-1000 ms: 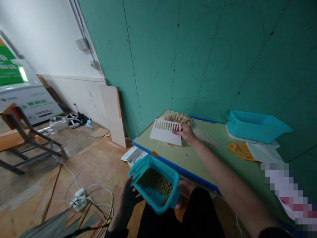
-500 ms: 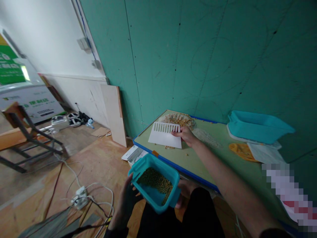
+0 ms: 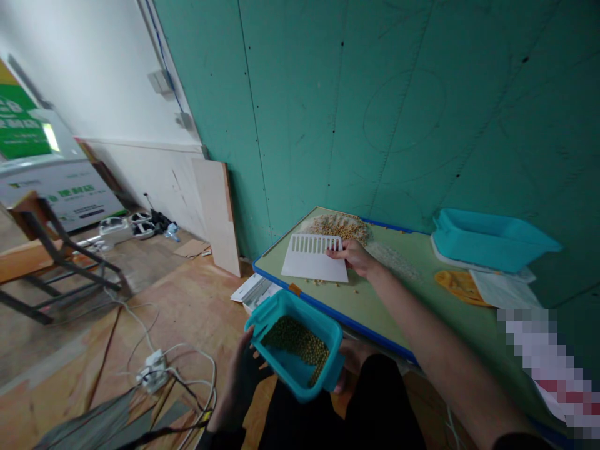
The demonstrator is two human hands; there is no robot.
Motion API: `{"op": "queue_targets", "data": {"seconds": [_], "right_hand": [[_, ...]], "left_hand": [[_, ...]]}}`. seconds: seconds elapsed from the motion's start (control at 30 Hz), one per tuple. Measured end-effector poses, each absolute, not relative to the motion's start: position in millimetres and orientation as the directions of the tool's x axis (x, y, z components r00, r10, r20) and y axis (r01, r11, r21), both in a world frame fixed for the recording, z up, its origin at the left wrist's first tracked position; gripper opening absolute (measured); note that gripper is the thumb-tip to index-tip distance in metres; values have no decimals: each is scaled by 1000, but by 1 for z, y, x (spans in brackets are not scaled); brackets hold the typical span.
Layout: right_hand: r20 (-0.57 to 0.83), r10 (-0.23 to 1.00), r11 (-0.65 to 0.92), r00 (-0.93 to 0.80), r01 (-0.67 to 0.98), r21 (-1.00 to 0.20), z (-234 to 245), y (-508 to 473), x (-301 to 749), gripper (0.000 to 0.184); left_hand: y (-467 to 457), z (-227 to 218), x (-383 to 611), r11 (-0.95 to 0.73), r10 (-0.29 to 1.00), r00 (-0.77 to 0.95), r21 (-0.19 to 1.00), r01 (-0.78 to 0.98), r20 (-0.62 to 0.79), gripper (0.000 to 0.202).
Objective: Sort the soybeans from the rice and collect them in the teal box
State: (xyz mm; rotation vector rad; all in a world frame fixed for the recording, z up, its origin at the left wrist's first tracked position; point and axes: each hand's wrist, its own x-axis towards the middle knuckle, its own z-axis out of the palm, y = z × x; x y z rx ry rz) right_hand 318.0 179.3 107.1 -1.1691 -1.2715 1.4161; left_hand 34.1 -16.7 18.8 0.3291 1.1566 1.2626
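My left hand (image 3: pixel 241 381) grips the left end of a turquoise plastic tub (image 3: pixel 290 384), which is tilted just below the table's near edge. A layer of small greenish-yellow beans (image 3: pixel 300 340) covers part of its bottom. My right hand (image 3: pixel 357 257) pinches the right edge of a white flat scraper (image 3: pixel 314 265) with a row of slots along its top. The scraper stands over the tabletop, in front of a heap of tan beans (image 3: pixel 344 227). A few loose beans (image 3: pixel 319 282) lie along its lower edge.
On the green, blue-edged table (image 3: pixel 398 312) are pale grains (image 3: pixel 394 261), a second turquoise tub (image 3: pixel 492 240), an orange glove (image 3: pixel 459 287) and white sheets. A green wall stands behind. Cables, a power strip (image 3: pixel 154 372) and a wooden chair (image 3: pixel 51 250) are on the left floor.
The scraper has shifted slightly towards the near table edge and levelled a little, with my right hand still on it. The tub in my left hand is nearly unmoved.
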Motion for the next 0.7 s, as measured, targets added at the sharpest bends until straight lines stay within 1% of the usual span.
{"op": "queue_targets", "data": {"seconds": [0.1, 0.27, 0.4, 0.57, 0.7], "right_hand": [[-93, 983, -98, -156, -27, -995, 108, 179, 318, 42], [-88, 981, -93, -173, -23, -995, 109, 177, 317, 39], [-105, 977, -114, -185, -35, -993, 109, 177, 317, 39], [-116, 978, -123, -176, -33, -992, 110, 176, 316, 39], [-128, 972, -140, -196, -48, -989, 112, 175, 315, 40]], "left_hand": [[-18, 19, 35, 343, 870, -121, 762, -549, -478, 36], [-17, 16, 39, 383, 840, -126, 741, -551, -528, 39], [-18, 14, 41, 364, 855, -117, 746, -557, -505, 39], [-16, 8, 40, 458, 817, -35, 684, -568, -576, 39], [-15, 7, 43, 446, 816, -53, 687, -574, -575, 42]]}}
